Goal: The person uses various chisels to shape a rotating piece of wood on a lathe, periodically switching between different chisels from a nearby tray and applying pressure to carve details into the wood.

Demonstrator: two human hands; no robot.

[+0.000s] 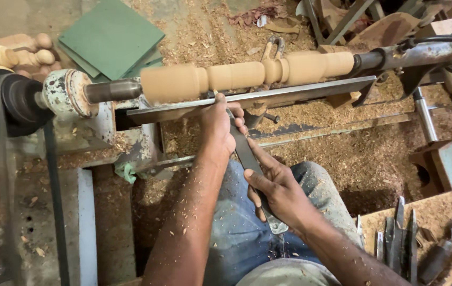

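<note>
We keep the chisel (247, 156) flat on the tool rest (289, 91), meeting the turned spindle (247, 75); left hand (218, 127) clenches its blade, right hand (281, 193) grips the handle; we judge light, steady pressure best.

Two hands (220, 127), one chisel (247, 156), one turned spindle (247, 76), two green boards (110, 38).

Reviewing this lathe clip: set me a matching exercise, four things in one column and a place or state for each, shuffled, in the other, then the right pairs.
Things:
1. turned wooden spindle
2. left hand
3. right hand
4. green sheets

Places or states:
A. grips the tool's lower end
B. lying on the shavings beyond the lathe
C. mounted across the lathe
D. presses the flat chisel at the tool rest

Pairs: 1-C, 2-D, 3-A, 4-B
</note>
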